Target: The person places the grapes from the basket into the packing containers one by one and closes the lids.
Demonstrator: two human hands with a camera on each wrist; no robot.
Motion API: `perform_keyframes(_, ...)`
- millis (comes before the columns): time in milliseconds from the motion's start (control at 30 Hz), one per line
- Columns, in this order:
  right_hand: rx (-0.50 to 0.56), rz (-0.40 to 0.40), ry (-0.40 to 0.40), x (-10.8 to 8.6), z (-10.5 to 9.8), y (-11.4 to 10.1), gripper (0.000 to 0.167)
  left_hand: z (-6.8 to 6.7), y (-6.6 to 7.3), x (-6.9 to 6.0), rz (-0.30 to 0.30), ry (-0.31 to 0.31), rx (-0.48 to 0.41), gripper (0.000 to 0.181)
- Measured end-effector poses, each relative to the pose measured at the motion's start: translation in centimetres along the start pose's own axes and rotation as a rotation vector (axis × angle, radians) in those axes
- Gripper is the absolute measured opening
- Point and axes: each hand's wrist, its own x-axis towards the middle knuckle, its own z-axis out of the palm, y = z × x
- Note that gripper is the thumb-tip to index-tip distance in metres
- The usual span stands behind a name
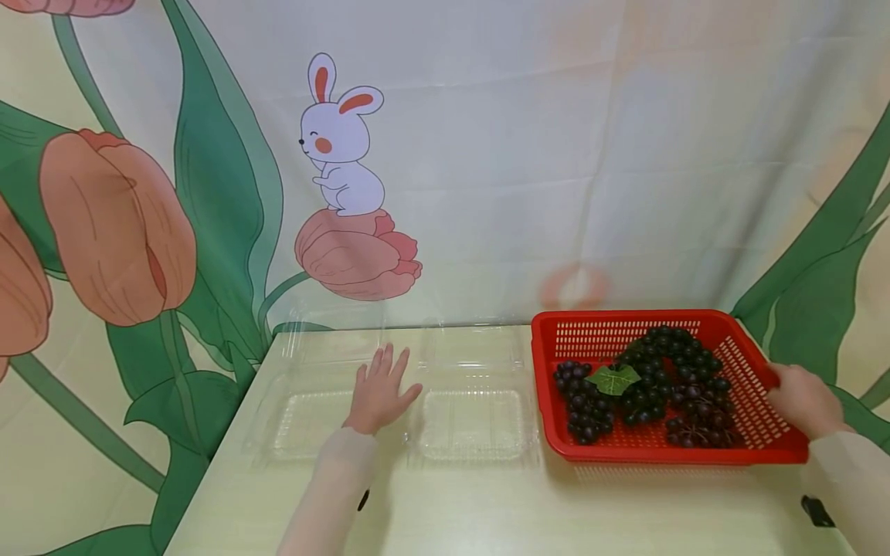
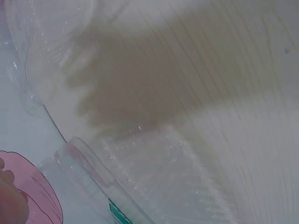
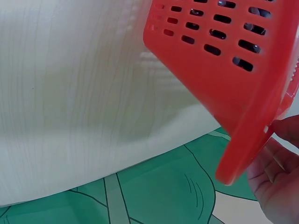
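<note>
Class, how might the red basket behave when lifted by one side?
The red basket looks like hard plastic, so it should barely bend. Being wide and loaded with grapes, it would probably tilt, and they might slide.

Your red basket (image 1: 640,454) of dark grapes (image 1: 660,386)
Gripped by your right hand (image 1: 808,400), it's right of two clear, open plastic containers (image 1: 473,425).

The left hand (image 1: 378,394) reaches forward with fingers spread, while the right hand (image 1: 806,400) curls in a grip.
</note>
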Motion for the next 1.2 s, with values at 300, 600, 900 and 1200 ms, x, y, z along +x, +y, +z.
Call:
perform_keyframes(300,0.042,0.057,-0.048,0.0,-0.3,0.5,0.047,0.2,1.8,0.4,0.046,0.006,-0.016,0.068)
perform_keyframes(600,0.047,0.062,-0.031,-0.2,-0.6,0.3,0.044,0.2,4.0,0.8,0.113,0.017,-0.046,0.068)
perform_keyframes(900,0.064,0.165,-0.029,0.0,-0.7,-0.2,0.043,-0.2,6.2,0.9,0.169,0.003,-0.073,0.068)
perform_keyframes(1200,0.1,0.115,-0.094,0.1,-1.1,0.4,0.047,-0.6,8.5,1.2,0.237,0.014,-0.115,0.069)
